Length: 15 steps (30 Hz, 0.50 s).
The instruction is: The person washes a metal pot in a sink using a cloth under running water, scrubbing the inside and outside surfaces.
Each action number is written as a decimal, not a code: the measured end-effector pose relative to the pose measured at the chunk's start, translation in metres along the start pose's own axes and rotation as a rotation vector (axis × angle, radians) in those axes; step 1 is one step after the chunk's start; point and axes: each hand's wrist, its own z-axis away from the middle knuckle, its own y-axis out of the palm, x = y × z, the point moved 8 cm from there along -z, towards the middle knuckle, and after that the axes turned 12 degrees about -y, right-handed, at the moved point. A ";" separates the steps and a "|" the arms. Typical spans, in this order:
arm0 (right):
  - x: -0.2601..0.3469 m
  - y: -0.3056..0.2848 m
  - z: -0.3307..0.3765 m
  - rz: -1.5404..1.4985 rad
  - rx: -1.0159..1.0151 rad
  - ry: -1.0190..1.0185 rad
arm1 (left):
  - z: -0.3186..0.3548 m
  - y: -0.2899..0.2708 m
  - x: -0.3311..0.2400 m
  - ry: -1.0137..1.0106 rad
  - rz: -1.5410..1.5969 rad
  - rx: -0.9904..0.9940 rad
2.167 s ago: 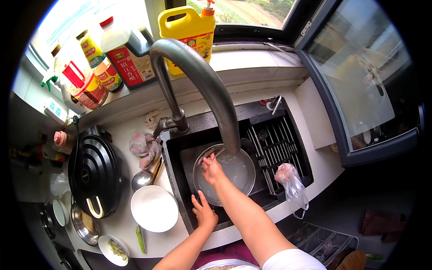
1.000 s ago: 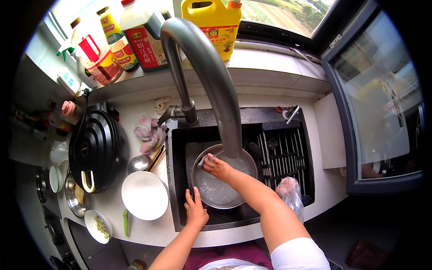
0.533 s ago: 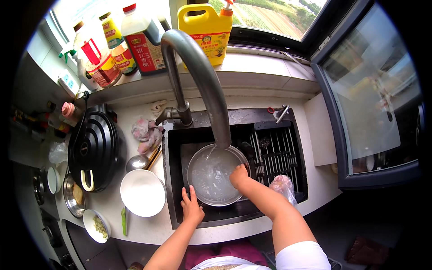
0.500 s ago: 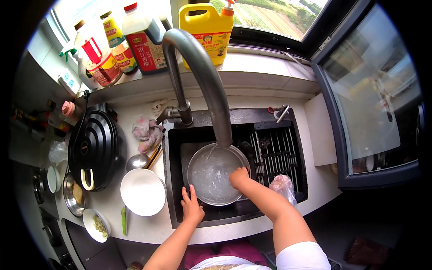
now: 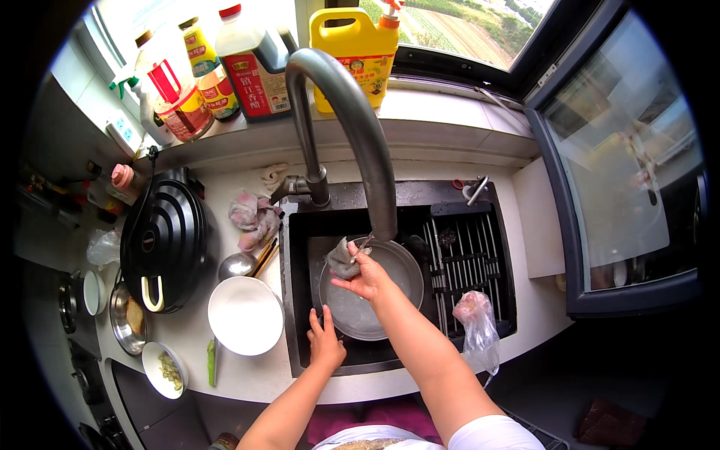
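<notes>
Hands: two. Right hand [image 5: 362, 276] over the basin's far-left part, thumb and fingers pinched together on one grey cloth [image 5: 342, 259], which bunches above the water. Left hand [image 5: 326, 346] at the basin's near-left side, fingers apart and holding nothing (cannot tell whether the tips touch the rim).

Basin [image 5: 415, 271]: one, round, metal, water inside. One curved faucet [image 5: 381, 161] arches over its far edge. One dark sink [image 5: 298, 300] surrounds it; one slatted rack [image 5: 466, 255] lies right of it. One clear plastic bag [image 5: 480, 337] hangs over the sink edge, right of the basin and nearer the person.

Left of the basin: one large white bowl [image 5: 246, 316], one ladle [image 5: 236, 265], two chopsticks [image 5: 266, 259], one crumpled pinkish rag [image 5: 255, 219], one slim green item [image 5: 211, 363]. Farther left: one black lidded appliance [image 5: 166, 244], one metal dish [image 5: 122, 324], two small white bowls (the nearer [image 5: 155, 381] with pale-green pieces, the other [image 5: 93, 292] angled away).

Beyond the basin, on a ledge [image 5: 450, 112]: at least five containers, among them one yellow jug [image 5: 354, 45].

Surface: white counter [image 5: 270, 375], all around the sink. Room: a window [image 5: 457, 30] beyond the basin, fields outside; one dark-framed glass sash [image 5: 551, 210] stands open to its right.
</notes>
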 end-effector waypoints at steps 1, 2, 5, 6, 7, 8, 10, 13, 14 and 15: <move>0.002 0.002 0.002 0.012 -0.032 -0.023 | 0.000 0.000 0.000 0.001 0.004 -0.005; 0.002 -0.005 -0.001 0.032 -0.060 -0.067 | 0.001 0.000 0.001 0.000 0.008 -0.002; 0.006 -0.039 -0.012 0.090 -0.165 -0.229 | 0.002 -0.003 -0.002 0.016 0.044 0.002; 0.013 -0.048 -0.010 0.110 -0.213 -0.290 | 0.003 -0.004 -0.002 0.023 0.072 -0.001; 0.021 -0.059 -0.006 0.129 -0.261 -0.352 | 0.003 -0.005 -0.001 0.030 0.100 -0.003; 0.027 -0.071 -0.001 0.197 -0.324 -0.366 | 0.003 -0.006 0.000 0.032 0.130 -0.011; 0.043 -0.089 0.013 0.332 -0.448 -0.392 | 0.001 -0.004 0.006 0.032 0.187 -0.028; 0.075 -0.098 0.040 0.631 -0.610 -0.475 | -0.003 -0.005 0.015 0.053 0.367 -0.126; 0.086 -0.113 0.037 0.752 -0.637 -0.551 | -0.007 -0.003 0.019 0.050 0.418 -0.131; 0.094 -0.138 0.029 0.866 -0.671 -0.633 | -0.010 -0.002 0.020 0.053 0.466 -0.158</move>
